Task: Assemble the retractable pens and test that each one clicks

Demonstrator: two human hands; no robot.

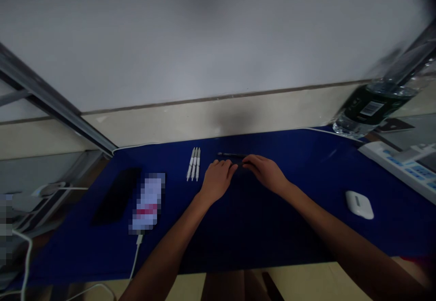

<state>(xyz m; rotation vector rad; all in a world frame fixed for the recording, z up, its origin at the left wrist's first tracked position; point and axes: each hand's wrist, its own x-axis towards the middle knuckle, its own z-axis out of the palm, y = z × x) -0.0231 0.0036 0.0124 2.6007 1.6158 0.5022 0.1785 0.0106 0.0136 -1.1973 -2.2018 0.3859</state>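
On the tabletop [306, 167], left of the left hand [218, 178], three pens [193, 162], then a phone [148, 203]. Ahead of the left hand, one pen [231, 155] crosswise. Right of the right hand [267, 172], an earbud case [359, 204]; farther ahead, a bottle [371, 106].

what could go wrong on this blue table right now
The dark pen might roll if the right grip, close at its end, nudges it. The left grip is close beside three white pens, so a sideways move could scatter their row. The white cable plugged into the phone runs over the near edge by the left forearm; a snag could drag the phone.
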